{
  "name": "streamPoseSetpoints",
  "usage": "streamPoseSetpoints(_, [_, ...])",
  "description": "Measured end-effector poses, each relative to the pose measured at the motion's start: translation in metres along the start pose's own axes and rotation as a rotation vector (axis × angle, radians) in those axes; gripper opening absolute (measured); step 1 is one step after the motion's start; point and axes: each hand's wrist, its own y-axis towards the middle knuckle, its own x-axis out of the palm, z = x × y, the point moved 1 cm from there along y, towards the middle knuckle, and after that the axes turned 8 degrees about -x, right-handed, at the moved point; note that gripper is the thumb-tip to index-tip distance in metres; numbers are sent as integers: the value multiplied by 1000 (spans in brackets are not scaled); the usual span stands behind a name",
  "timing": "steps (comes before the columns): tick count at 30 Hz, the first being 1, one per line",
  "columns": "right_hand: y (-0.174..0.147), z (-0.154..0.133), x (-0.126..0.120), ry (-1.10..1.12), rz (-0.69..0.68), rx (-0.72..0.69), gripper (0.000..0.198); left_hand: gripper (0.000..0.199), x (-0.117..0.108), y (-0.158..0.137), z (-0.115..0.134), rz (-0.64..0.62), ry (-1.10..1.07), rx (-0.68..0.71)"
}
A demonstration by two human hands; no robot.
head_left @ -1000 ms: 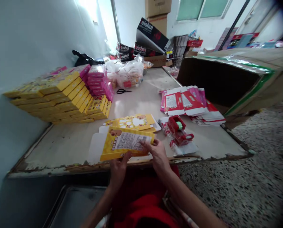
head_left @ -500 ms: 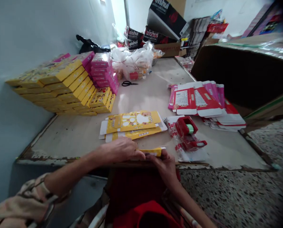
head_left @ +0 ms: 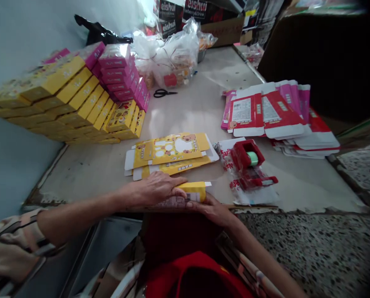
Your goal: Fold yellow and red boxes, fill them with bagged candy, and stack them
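Observation:
A yellow cardboard box with a printed side and a small white flap at its right end is at the table's front edge, between my two hands. My left hand lies over its left part, fingers and thumb closed on it. From the right, my right hand grips the lower right end, thumb in front and fingers behind. Just beyond lie flattened yellow boxes, overlapping each other. A red tape dispenser with a green roll sits to the right on clear printed plastic.
Yellow boxes and pink boxes are stacked at the left by the wall. Black scissors lie mid-table, before bagged goods. Flattened red cartons pile up at the right, near a large open cardboard box.
The yellow box has turned so more of its printed side shows. My left hand has shifted its fingers over it; my right thumb lies along its lower edge. The view has tilted down.

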Motion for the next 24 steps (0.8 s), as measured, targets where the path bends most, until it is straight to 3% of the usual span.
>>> streamPoseSetpoints(3, [1, 4, 4, 17, 67, -50, 49, 59, 9, 18, -11, 82, -3, 10])
streamPoseSetpoints(8, [18, 8, 15, 65, 223, -102, 54, 61, 16, 46, -35, 228, -222, -58])
streamPoseSetpoints(10, [20, 6, 16, 10, 374, -193, 51, 60, 4, 45, -33, 290, -259, -67])
streamPoseSetpoints(12, [19, -2, 16, -178, 617, -337, 52, 57, -11, 33, -21, 425, -311, -97])
streamPoseSetpoints(14, [17, -18, 16, -390, 858, -484, 74, 49, -22, 14, -4, 578, -529, -170])
streamPoseSetpoints(15, [17, -28, 17, -433, 909, -543, 90, 44, -22, 3, 4, 626, -711, -208])
streamPoseSetpoints(17, [21, -45, 24, -328, 817, -569, 103, 42, -12, -15, 20, 646, -1118, -245])
streamPoseSetpoints(19, [24, -57, 35, -119, 602, -501, 91, 43, 10, -27, 30, 600, -1393, -233])
streamPoseSetpoints(21, [21, -61, 45, 9, 459, -386, 84, 43, 34, -35, 34, 655, -1470, -232])
streamPoseSetpoints(24, [6, -57, 55, 94, 325, -257, 95, 63, 61, -41, 34, 927, -1507, -208])
